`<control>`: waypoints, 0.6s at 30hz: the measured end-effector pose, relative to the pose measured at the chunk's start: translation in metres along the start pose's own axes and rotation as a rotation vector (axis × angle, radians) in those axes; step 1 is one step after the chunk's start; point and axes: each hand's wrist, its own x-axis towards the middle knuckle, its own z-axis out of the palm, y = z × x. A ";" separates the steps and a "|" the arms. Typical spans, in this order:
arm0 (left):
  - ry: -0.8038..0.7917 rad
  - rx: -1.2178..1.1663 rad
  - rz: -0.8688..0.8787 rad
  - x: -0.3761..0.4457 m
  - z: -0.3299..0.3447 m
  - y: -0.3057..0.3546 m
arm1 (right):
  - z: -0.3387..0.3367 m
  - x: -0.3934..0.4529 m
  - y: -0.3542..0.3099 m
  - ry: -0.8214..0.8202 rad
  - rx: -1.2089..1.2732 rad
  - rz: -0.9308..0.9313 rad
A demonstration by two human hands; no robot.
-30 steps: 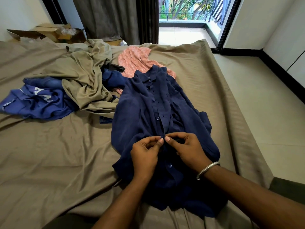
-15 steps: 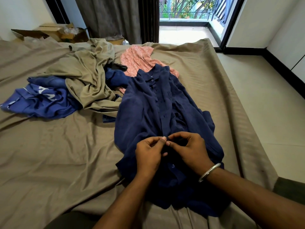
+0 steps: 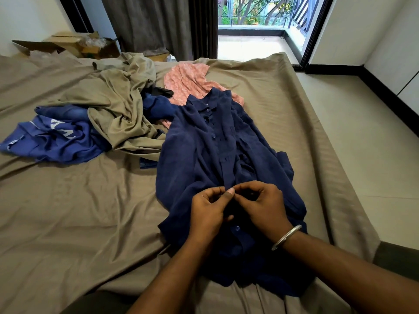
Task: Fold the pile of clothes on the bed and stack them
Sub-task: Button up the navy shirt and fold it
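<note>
A navy button-up shirt (image 3: pixel 204 150) lies front-up along the bed (image 3: pixel 74 211), collar toward the far end. My left hand (image 3: pixel 207 211) and my right hand (image 3: pixel 263 205) meet over its button placket near the lower middle, both pinching the fabric there with thumbs and fingertips touching. A steel bangle sits on my right wrist. One button shows just below my hands. Behind the shirt lies the pile: a pink patterned garment (image 3: pixel 188 80), an olive-brown garment (image 3: pixel 118 105), a blue printed shirt (image 3: pixel 56 139) and blue jeans (image 3: pixel 63 112).
The bed's right edge (image 3: pixel 335 155) drops to a pale tiled floor. Cardboard boxes (image 3: pixel 74 43) stand behind the bed at the far left. Dark curtains (image 3: pixel 163 23) hang beside an open balcony door.
My hands stay pinched on the placket, shifting only slightly. The camera has tilted a little, so the bed sits lower in view.
</note>
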 end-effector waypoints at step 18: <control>0.124 0.248 0.192 0.002 -0.003 -0.013 | 0.004 0.004 0.001 -0.061 0.179 0.149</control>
